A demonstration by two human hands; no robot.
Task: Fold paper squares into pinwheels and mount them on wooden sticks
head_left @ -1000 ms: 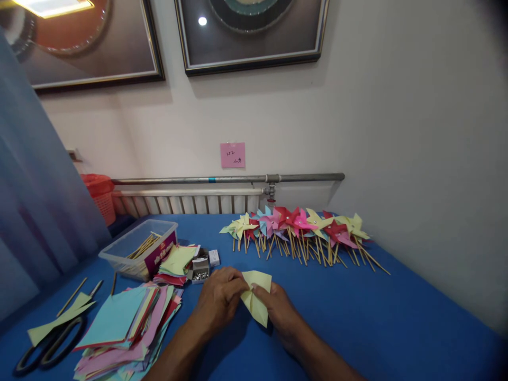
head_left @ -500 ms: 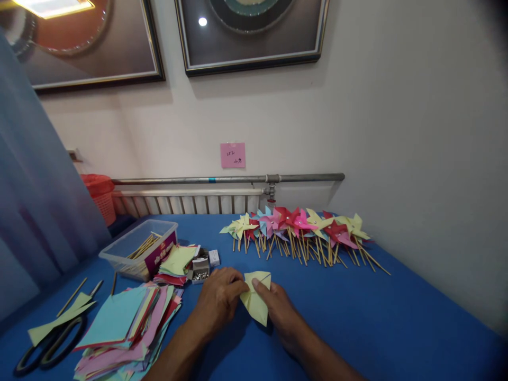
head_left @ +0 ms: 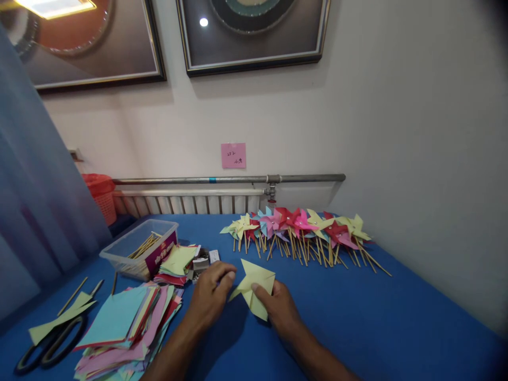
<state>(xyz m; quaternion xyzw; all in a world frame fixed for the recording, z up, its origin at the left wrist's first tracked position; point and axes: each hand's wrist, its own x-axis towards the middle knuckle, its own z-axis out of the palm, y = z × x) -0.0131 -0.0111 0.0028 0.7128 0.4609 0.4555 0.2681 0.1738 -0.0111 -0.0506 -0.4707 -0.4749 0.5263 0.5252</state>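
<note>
A half-folded yellow paper pinwheel [head_left: 254,283] lies on the blue table [head_left: 377,317], near its middle. My right hand [head_left: 278,307] presses its centre down with a fingertip, the other fingers curled. My left hand [head_left: 210,295] has come off the paper and hovers just left of it, fingers loosely bent and apart, close to a small box of metal pins [head_left: 200,265].
A row of finished pinwheels [head_left: 301,230] on sticks lies at the back right. A stack of coloured paper squares [head_left: 127,323], scissors [head_left: 47,344] and a clear tub of wooden sticks [head_left: 138,248] sit on the left. A wall runs along the right.
My left hand let go of the yellow paper and drew left toward the pin box. The paper's flaps sprang open under my right fingertip.
</note>
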